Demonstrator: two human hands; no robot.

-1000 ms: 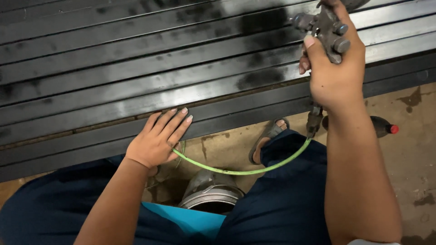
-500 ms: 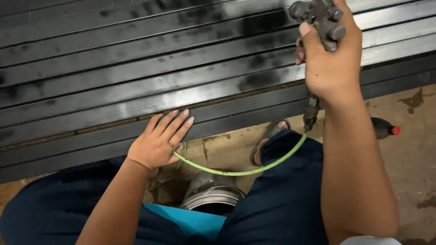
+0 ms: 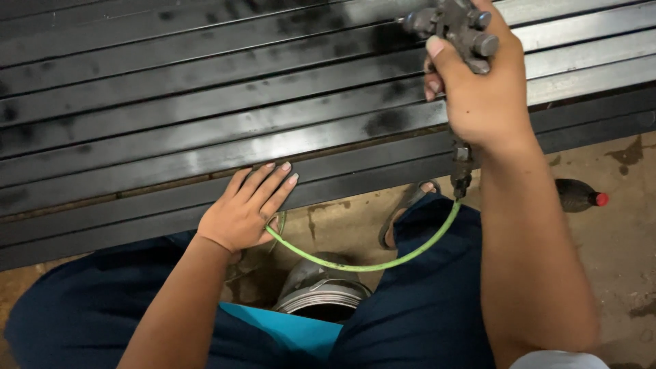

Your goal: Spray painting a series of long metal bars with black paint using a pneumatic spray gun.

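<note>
Right hand (image 3: 482,96) gripped spray gun (image 3: 456,29) above black steel tubes (image 3: 205,137) running left-right, nearer than left hand (image 3: 244,212), fingers spread flat, pinning green hose (image 3: 369,263) at tube edge.

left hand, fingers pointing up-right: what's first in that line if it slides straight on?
Probably only more of the black metal bars: the left hand already rests on their near edge. Depth is unclear.

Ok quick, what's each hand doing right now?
Left hand: open, fingers flat on the black metal bars, holding nothing.
Right hand: closed around the spray gun.
</note>
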